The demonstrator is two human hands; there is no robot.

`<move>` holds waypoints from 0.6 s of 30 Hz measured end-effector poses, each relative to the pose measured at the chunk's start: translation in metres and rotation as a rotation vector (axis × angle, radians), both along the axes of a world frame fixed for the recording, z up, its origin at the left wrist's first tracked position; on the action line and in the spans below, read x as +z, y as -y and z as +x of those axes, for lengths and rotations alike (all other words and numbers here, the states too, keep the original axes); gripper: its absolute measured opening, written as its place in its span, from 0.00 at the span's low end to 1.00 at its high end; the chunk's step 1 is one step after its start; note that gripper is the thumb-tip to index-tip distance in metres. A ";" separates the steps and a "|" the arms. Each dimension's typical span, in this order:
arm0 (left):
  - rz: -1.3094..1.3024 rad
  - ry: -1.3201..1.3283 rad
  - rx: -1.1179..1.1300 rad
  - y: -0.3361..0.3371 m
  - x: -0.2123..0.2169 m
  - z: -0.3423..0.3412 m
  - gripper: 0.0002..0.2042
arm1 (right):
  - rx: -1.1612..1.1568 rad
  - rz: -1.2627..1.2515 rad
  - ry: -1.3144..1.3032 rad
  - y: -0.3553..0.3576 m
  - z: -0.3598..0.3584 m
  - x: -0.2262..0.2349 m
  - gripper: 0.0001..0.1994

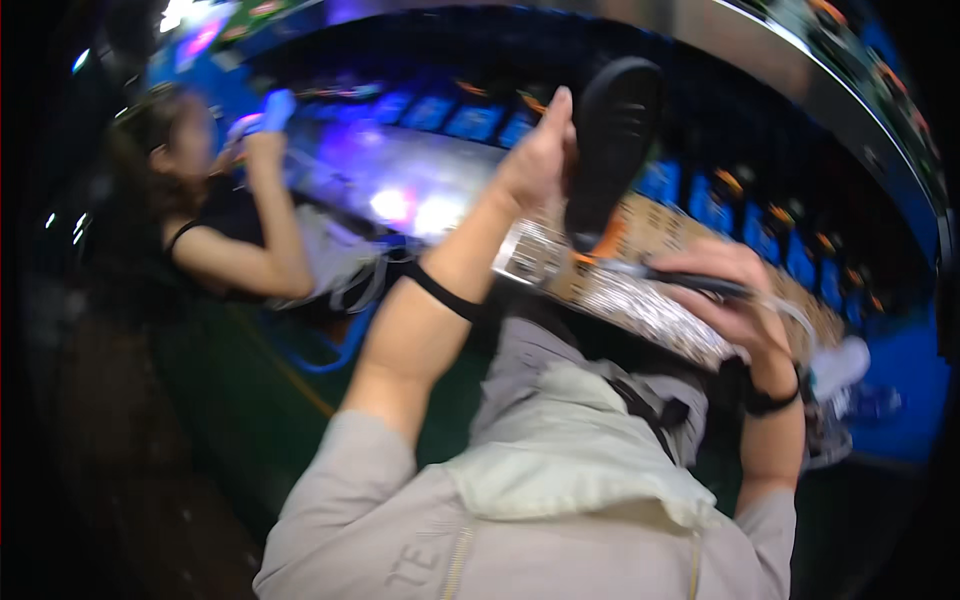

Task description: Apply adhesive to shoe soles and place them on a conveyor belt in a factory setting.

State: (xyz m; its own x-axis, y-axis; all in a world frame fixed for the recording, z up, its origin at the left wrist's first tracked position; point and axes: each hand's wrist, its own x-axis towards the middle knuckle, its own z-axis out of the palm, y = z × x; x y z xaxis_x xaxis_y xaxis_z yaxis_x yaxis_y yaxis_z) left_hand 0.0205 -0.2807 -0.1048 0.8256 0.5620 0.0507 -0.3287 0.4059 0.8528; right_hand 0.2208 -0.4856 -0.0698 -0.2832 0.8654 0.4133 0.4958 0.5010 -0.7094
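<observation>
A shoe [613,150] with a black sole stands nearly upright in front of me, the sole facing me. My left hand [540,160] is closed on its left side, with most of the fingers hidden behind it. Orange shows by the shoe's lower end. My right hand [728,290] grips a dark-handled, pen-like tool [700,283] with a thin light-coloured shaft. The shaft points left toward the shoe's lower end; blur hides whether it touches. Below the tool lies crumpled silver foil [640,315] over brown cardboard [655,232].
On the left sits another person [240,215], holding up a blue item [277,110]. Beyond the shiny bench [440,165] runs a row of blue holders [470,122] with orange items. A clear plastic bottle-like thing [840,368] stands at the right.
</observation>
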 end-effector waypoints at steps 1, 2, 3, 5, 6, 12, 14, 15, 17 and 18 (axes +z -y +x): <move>-0.219 0.183 0.030 0.012 -0.006 -0.009 0.40 | -0.102 -0.044 -0.006 0.008 0.009 -0.008 0.14; -0.138 0.246 0.193 0.013 -0.029 -0.018 0.43 | -0.234 -0.052 0.000 0.019 0.016 -0.021 0.15; -0.289 0.288 0.187 0.015 -0.057 -0.033 0.44 | -0.412 -0.209 -0.116 0.029 0.024 -0.040 0.14; -0.475 0.172 0.033 0.026 -0.097 -0.065 0.46 | -0.454 -0.194 -0.343 0.036 0.029 -0.068 0.12; -0.591 0.070 -0.021 0.037 -0.112 -0.078 0.47 | -0.497 -0.245 -0.419 0.040 0.030 -0.074 0.12; -0.908 0.230 -0.214 0.104 -0.177 -0.074 0.46 | -0.481 -0.370 -0.708 0.041 0.024 -0.112 0.14; -0.922 0.313 -0.192 0.111 -0.179 -0.059 0.39 | -0.523 -0.400 -0.671 0.042 0.014 -0.107 0.13; -0.933 0.301 -0.111 0.112 -0.190 -0.052 0.37 | -0.541 -0.436 -0.623 0.039 0.007 -0.099 0.10; -0.932 0.286 -0.006 0.117 -0.188 -0.043 0.35 | -0.512 -0.445 -0.656 0.027 -0.008 -0.098 0.08; -0.920 0.301 0.041 0.120 -0.171 -0.044 0.35 | -0.506 -0.463 -0.596 0.018 -0.013 -0.084 0.08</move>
State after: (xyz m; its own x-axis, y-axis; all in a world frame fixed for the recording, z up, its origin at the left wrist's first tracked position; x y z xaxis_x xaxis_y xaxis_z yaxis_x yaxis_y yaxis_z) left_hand -0.0234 -0.4004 -0.2761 0.8290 0.5153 -0.2175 -0.5098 0.8561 0.0849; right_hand 0.2075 -0.5035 -0.1541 0.3247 0.9445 -0.0507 0.0653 -0.0759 -0.9950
